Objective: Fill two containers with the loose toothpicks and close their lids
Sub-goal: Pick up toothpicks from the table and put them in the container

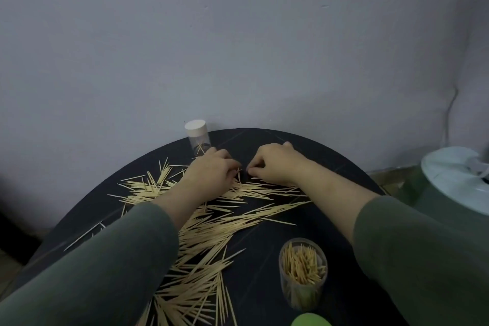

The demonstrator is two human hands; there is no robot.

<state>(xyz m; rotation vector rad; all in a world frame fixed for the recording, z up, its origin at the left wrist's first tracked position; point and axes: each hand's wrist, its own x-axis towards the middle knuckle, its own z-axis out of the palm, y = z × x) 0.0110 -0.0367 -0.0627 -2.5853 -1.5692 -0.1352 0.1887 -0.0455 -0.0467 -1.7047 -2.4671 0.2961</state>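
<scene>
Our left hand and right hand, fingers curled, gather loose toothpicks strewn across the worktop; light, stiff and sharp-tipped, they seem best pinched mid-length in aligned bundles.

Loose toothpicks spread across the bench left of the open container, bare bench right of and beyond it, capped container at the far edge, wall close behind.
</scene>
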